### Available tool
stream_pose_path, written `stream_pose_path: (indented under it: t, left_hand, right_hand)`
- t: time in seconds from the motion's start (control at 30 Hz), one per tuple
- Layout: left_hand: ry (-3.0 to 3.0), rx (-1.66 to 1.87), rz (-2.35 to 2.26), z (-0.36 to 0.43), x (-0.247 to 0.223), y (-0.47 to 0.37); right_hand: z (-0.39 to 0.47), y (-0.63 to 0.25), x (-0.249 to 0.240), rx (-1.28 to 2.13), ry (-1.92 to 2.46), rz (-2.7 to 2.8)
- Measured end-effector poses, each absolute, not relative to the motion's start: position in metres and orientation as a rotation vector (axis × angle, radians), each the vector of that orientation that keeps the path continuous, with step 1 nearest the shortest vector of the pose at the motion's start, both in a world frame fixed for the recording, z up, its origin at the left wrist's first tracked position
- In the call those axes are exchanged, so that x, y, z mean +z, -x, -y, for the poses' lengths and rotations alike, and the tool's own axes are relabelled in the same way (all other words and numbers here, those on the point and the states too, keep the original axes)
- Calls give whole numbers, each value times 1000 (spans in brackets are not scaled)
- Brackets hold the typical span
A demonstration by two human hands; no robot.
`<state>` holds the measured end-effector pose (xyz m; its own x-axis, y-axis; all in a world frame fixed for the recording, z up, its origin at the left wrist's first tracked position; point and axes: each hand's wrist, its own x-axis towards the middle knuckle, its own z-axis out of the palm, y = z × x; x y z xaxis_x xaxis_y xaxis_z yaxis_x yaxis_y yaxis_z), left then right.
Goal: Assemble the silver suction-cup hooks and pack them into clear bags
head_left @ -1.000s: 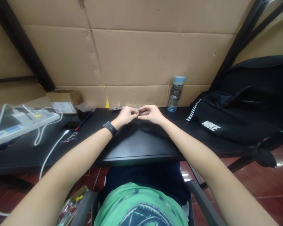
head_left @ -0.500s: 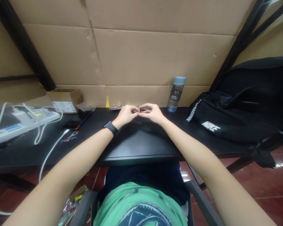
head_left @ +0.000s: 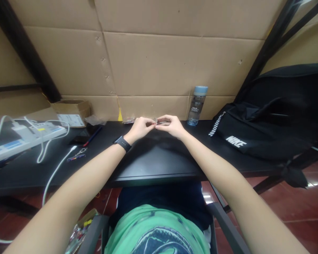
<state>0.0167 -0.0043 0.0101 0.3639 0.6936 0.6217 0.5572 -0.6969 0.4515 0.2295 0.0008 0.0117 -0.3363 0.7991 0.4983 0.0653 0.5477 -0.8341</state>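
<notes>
Over the back of the black table, my left hand and my right hand meet fingertip to fingertip. Both are closed in a pinch around a tiny object with red and silvery bits, too small to name and mostly covered by the fingers. A dark watch is strapped on my left wrist. Just behind my left hand lies a clear plastic packet, partly hidden.
A water bottle with a blue lid and a black backpack stand at the right. On the left are a white power strip with cables, an open cardboard box, a phone and a small keychain. Cardboard walls the back.
My left hand and wrist have shifted slightly left. The fingertips of both hands remain together around the small object.
</notes>
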Motion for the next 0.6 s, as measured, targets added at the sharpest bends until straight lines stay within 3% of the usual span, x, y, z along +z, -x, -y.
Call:
stream_pose_path:
  t: [0.6]
  left_hand:
    - [-2521, 1159, -1105, 8, 9, -17]
  right_hand:
    - [2, -227, 7, 939, 738, 1847]
